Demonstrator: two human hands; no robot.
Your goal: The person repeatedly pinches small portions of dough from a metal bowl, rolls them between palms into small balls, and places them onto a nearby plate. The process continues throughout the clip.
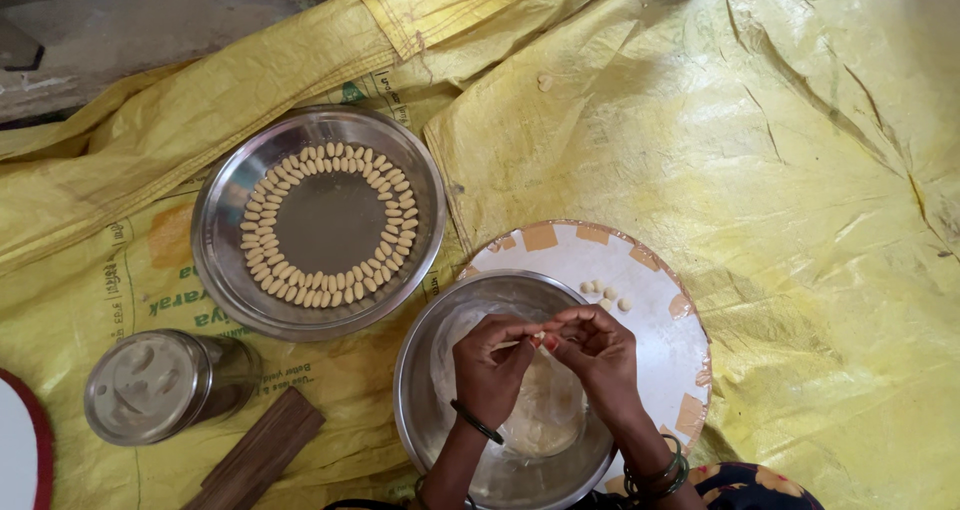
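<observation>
Over the steel bowl, a small dough piece is pinched between left hand and right hand, both closed on it; shaped pieces ring the steel plate beside.

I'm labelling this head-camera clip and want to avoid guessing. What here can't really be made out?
- Piece pinched between left hand and right hand: too small, covered by fingertips.
- Dough in the steel bowl: mostly hidden under both hands.
- Jar: lid blocks its contents.
- White, red-rimmed object: cut off by the left edge.
- Wooden piece: bottom edge cuts it.
- Small pieces on the white plate: too small to make out their shape.
</observation>
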